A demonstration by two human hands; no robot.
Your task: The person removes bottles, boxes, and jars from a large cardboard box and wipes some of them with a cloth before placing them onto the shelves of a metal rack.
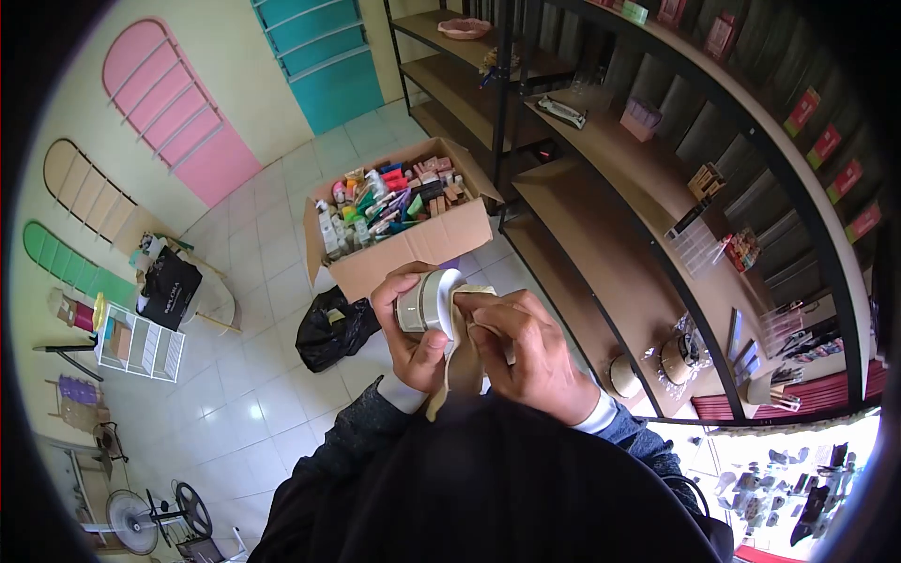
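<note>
My left hand (405, 340) is wrapped around a white jar (424, 302) with a pale printed label, tilted on its side so its white lid faces right. My right hand (527, 355) pinches a beige cloth (462, 368) against the lid side of the jar. Part of the cloth hangs down between my two hands. Just beyond them stands an open cardboard box (413, 246), filled with many bottles, tubes and small cartons.
A black plastic bag (333, 330) lies on the tiled floor (246, 413) left of my hands. Brown shelves (601, 239) with black frames curve along the right, bearing a few goods. A white rack (141, 342) and a fan (133, 521) stand at the left.
</note>
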